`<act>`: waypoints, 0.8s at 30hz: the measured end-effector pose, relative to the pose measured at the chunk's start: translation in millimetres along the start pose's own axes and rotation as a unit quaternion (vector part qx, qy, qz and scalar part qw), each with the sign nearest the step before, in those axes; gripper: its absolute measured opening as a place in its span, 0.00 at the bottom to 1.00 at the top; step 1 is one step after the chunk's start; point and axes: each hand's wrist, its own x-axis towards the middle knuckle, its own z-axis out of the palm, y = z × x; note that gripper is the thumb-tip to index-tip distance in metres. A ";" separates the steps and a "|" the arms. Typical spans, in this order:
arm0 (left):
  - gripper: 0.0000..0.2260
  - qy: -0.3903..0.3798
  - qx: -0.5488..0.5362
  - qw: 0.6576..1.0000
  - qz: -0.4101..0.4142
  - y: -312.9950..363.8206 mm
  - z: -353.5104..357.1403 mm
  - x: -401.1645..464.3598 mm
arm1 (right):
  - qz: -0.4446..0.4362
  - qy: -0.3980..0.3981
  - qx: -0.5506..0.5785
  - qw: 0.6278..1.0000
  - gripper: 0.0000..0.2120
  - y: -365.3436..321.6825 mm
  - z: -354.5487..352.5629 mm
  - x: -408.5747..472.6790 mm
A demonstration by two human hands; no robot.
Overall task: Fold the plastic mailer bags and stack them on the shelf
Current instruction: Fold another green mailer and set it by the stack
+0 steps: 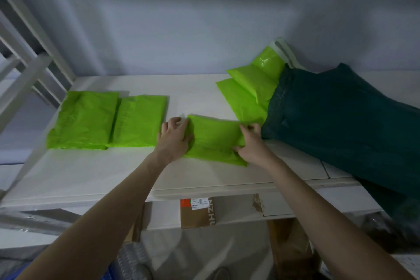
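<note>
Both my hands are on the green mailer [216, 138] in the middle of the shelf [95, 173], near its front edge. My left hand [176, 136] lies over the mailer's left end, fingers curled around that edge and gripping it. My right hand [251, 141] has the right end: fingertips pinch the far corner and the thumb tucks under the near side, so the plastic bunches up there. The mailer lies folded and a bit puffy between my hands, flat on the white board.

To the left, two folded mailers [109, 120] lie side by side, touching, the left one slightly overlapping its neighbour (both neat enough). To the right, more green mailers [250, 84] lie in a loose pile, leaning toward the back wall, partly tucked under a big dark teal bag [336, 118] that slumps over the shelf's right end and hangs past the front edge. My right hand is just beside that bag.

Below the shelf, a cardboard box [196, 213] with a label shows.
</note>
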 end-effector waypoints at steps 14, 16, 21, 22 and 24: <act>0.22 0.102 -0.041 0.990 0.093 7.3 -6.1 -11.4 | -0.059 0.200 -0.021 0.978 0.18 -14.7 6.0 -9.7; 0.23 0.107 -0.029 0.988 0.109 13.3 -3.9 -7.1 | -0.093 0.205 0.007 0.974 0.18 -23.7 12.8 -7.6; 0.22 0.054 0.047 0.985 0.157 24.6 8.8 1.2 | -0.144 0.186 -0.075 0.969 0.21 -34.6 33.6 3.4; 0.22 0.042 0.060 0.984 0.161 25.6 11.8 1.1 | -0.149 0.178 -0.105 0.967 0.23 -34.4 37.7 6.5; 0.22 0.019 0.084 0.982 0.165 25.2 19.3 -0.7 | -0.137 0.136 -0.160 0.968 0.26 -32.0 44.9 10.9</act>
